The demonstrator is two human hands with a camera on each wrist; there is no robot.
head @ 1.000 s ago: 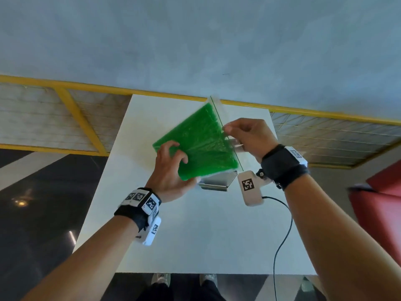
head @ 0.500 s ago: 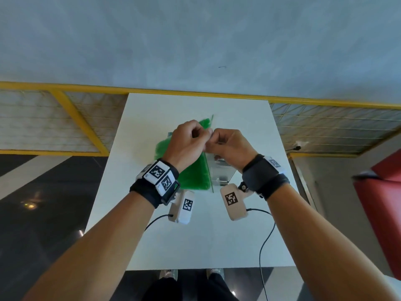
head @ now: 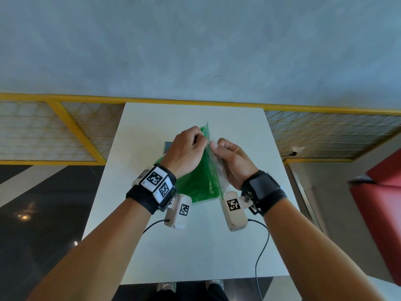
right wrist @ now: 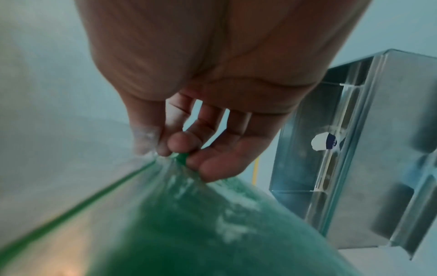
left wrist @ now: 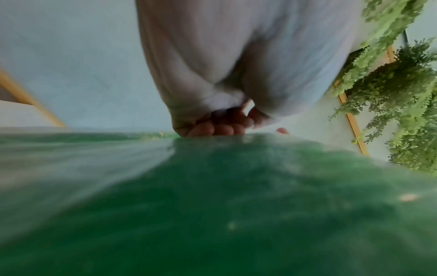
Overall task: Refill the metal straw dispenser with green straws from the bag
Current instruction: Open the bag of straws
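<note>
Green straws are filling the clear bag (head: 200,177), which both hands are holding above the tabletop (head: 195,246), over the metal dispenser (right wrist: 369,168). The left hand (head: 184,152) and right hand (head: 233,161) are each pinching the bag's top edge; peeling the seal apart evenly, low over the dispenser, is probably safest against spilling.

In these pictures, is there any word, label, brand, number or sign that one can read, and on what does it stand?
No text can be read.
Black-and-white square code markers, no letters: on the left wrist band and both white wrist camera housings.
A small white and dark blue sticker inside the metal straw dispenser: too blurred to read.
The bag of green straws: no print visible.
</note>
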